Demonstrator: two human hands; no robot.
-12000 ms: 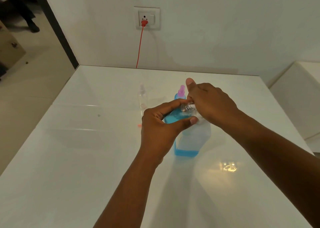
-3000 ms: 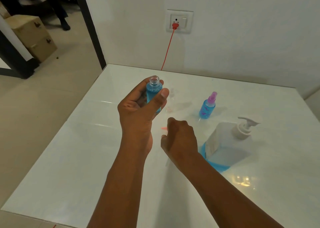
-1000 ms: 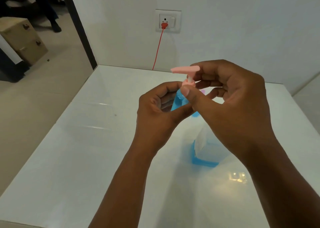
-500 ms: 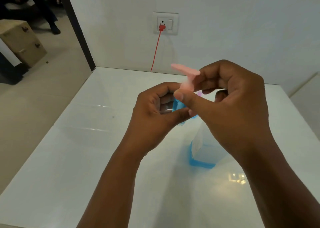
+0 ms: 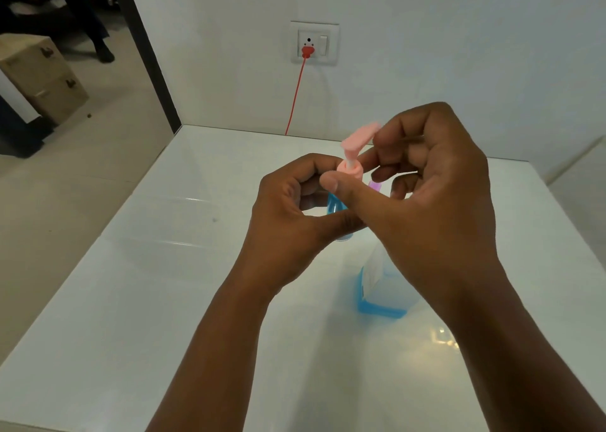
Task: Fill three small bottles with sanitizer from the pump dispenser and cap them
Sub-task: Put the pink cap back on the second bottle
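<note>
My left hand [image 5: 288, 215] grips a small clear bottle [image 5: 336, 203] of blue sanitizer, held up over the white table [image 5: 131, 300]. A pink pump cap [image 5: 355, 147] sits on the bottle's neck, and my right hand [image 5: 436, 198] pinches its collar between thumb and fingers. The cap's nozzle points up and to the right. Behind my right hand only the purple tip of another small capped bottle [image 5: 374, 185] shows. The large pump dispenser [image 5: 380, 287], with blue liquid at its bottom, stands on the table under my right wrist; its pump head is hidden.
A red cable [image 5: 295, 97] runs from a wall socket [image 5: 314, 42] down behind the table's far edge. To the left the floor opens past a dark door frame, with cardboard boxes [image 5: 39, 77] and a seated person's legs beyond.
My right hand has turned the pink cap on the bottle, so its nozzle swung from pointing left to pointing up and right. My left hand keeps hold of the bottle.
</note>
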